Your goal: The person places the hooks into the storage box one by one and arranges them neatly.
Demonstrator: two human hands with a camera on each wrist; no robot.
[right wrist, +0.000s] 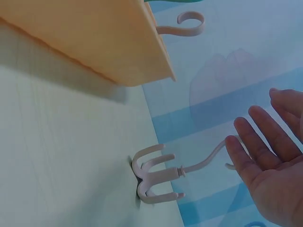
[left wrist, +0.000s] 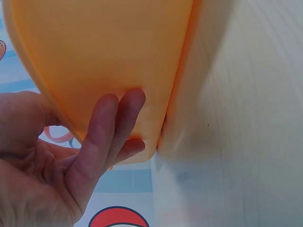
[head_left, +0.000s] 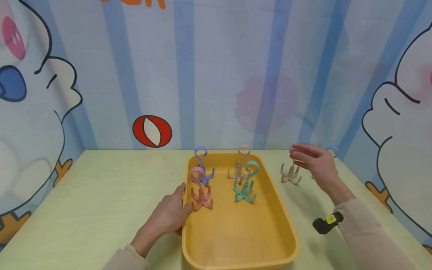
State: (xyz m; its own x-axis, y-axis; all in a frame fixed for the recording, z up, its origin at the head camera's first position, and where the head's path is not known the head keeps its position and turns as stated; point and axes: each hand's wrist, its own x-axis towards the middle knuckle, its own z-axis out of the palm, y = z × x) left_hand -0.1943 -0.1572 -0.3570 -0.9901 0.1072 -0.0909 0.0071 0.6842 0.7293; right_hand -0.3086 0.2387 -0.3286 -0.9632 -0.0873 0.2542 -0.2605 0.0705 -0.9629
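Note:
My left hand (head_left: 170, 212) grips the left side of a yellow tray (head_left: 241, 245), thumb over the rim and fingers against the outer wall (left wrist: 128, 61). Inside the tray's far half stand a purple claw hook (head_left: 205, 178), a beige claw hook (head_left: 238, 173), a pink claw hook (head_left: 201, 198) and a green claw hook (head_left: 244, 192). Right of the tray, my right hand (head_left: 317, 164) hovers with extended fingers by another beige claw hook (right wrist: 158, 178), which stands on the table. In the right wrist view, the fingertips partly hide its curved top.
Behind my right hand a blue hook (head_left: 333, 149) shows, mostly hidden. The pale table (head_left: 76, 226) extends on both sides of the tray. A striped curtain (head_left: 212, 69) with cartoon ducks borders the table at the back and sides.

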